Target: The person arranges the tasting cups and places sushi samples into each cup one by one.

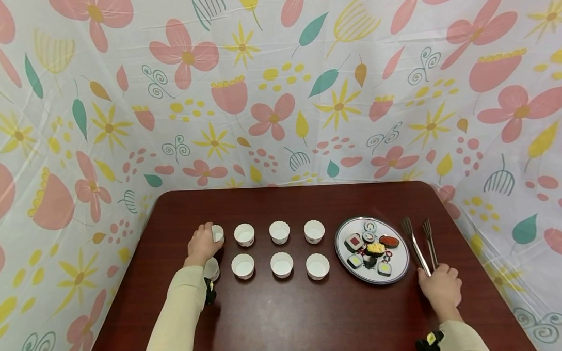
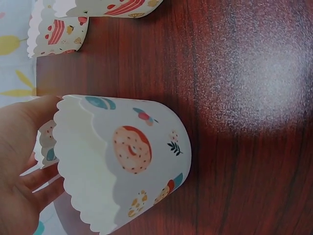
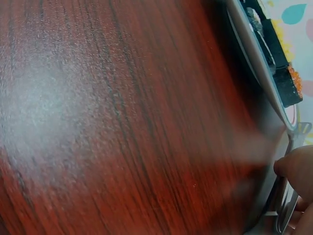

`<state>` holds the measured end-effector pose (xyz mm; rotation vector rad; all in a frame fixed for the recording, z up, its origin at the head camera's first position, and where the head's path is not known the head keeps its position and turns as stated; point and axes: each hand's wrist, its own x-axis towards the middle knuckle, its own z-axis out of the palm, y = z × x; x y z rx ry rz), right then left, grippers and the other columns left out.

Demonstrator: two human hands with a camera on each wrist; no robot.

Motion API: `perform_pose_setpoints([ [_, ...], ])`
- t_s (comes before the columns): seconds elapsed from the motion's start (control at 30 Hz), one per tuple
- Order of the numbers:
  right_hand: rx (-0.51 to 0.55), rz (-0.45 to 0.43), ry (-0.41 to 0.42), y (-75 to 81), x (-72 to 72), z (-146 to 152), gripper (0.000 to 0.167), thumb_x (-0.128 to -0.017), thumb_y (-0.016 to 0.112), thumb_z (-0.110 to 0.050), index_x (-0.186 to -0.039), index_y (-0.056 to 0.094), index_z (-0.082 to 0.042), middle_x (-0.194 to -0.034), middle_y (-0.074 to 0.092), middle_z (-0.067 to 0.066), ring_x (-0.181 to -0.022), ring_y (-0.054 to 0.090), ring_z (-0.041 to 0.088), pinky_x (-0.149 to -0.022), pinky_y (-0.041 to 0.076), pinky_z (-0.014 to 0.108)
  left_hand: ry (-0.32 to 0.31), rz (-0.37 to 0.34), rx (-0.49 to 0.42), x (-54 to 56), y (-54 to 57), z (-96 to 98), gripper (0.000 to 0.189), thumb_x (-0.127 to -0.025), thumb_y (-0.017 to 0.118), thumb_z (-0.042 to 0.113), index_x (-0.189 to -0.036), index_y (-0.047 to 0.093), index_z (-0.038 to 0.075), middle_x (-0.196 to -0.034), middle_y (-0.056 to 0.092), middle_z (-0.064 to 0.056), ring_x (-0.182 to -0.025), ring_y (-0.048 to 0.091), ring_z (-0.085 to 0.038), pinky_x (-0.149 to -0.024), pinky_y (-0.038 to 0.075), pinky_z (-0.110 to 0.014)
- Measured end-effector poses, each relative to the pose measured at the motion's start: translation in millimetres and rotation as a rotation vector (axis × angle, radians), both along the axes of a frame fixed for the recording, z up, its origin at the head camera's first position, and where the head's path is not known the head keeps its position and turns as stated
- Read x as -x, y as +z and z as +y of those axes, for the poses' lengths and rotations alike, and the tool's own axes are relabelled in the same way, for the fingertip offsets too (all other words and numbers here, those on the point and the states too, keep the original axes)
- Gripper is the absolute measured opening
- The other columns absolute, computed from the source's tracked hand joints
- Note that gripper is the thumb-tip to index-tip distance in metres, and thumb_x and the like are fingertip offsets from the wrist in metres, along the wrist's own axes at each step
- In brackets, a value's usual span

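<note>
My left hand (image 1: pixel 203 245) is at the far-left paper baking cup (image 1: pixel 218 233) of the back row, with thumb and fingers around its side. In the left wrist view, that cup (image 2: pixel 47 139) shows between thumb and fingers, mostly hidden by a nearer cup (image 2: pixel 142 152) printed with a donut. This nearer front-row cup (image 1: pixel 212 270) stands upright beside my left wrist. On the right side of the table, my right hand (image 1: pixel 440 288) grips metal tongs (image 1: pixel 420 253) by the handle end; their two arms are spread and point to the back.
Several more white scalloped cups (image 1: pixel 280 232) stand in two rows on the dark wooden table (image 1: pixel 267 320). Between them and the tongs lies a round plate (image 1: pixel 343 263) bearing several sushi pieces (image 1: pixel 375 249). A flowered cloth (image 1: pixel 277 57) hangs behind and along the sides.
</note>
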<state>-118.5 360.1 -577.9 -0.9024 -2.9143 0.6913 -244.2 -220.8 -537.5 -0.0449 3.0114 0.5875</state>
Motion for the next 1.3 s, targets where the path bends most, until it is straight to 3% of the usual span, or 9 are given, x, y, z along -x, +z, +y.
perform_pose_setpoints([
  [0.4,0.015,-0.014,0.025,15.8,-4.5,8.0,0.056,-0.090,0.045,-0.027,-0.116,0.033,0.022,-0.106,0.038,0.040,-0.091,0.044,0.057,-0.067,0.038,0.060,0.005,0.000,-0.022,1.2,0.1,0.1,0.065,-0.081,0.068,0.027,-0.133,0.039,0.000,-0.127,0.045,-0.025,-0.108,0.050,-0.041,-0.084,0.044,-0.054],
  [0.63,-0.007,-0.025,0.035,16.6,-6.2,12.4,0.068,-0.092,0.045,-0.039,-0.125,0.028,0.018,-0.110,0.036,0.039,-0.096,0.042,0.057,-0.070,0.038,0.062,0.001,0.002,-0.041,3.2,-1.5,-1.6,0.065,-0.081,0.069,0.026,-0.133,0.039,0.000,-0.127,0.045,-0.026,-0.107,0.052,-0.042,-0.083,0.045,-0.054],
  [0.8,-0.026,-0.017,0.057,21.0,-9.7,16.7,0.064,-0.092,0.046,-0.038,-0.127,0.031,0.013,-0.111,0.039,0.037,-0.094,0.044,0.056,-0.067,0.038,0.060,0.001,0.003,-0.059,2.9,-2.5,-2.5,0.064,-0.081,0.069,0.026,-0.132,0.040,0.000,-0.127,0.045,-0.026,-0.107,0.051,-0.043,-0.084,0.045,-0.054],
  [1.3,-0.185,0.193,0.283,44.9,-10.7,18.8,0.052,-0.091,0.056,-0.029,-0.120,0.043,0.012,-0.105,0.048,0.035,-0.084,0.049,0.051,-0.060,0.039,0.056,-0.003,0.008,-0.081,1.1,-5.9,-5.4,0.064,-0.082,0.068,0.026,-0.133,0.040,0.001,-0.131,0.042,-0.026,-0.108,0.050,-0.044,-0.084,0.044,-0.055],
])
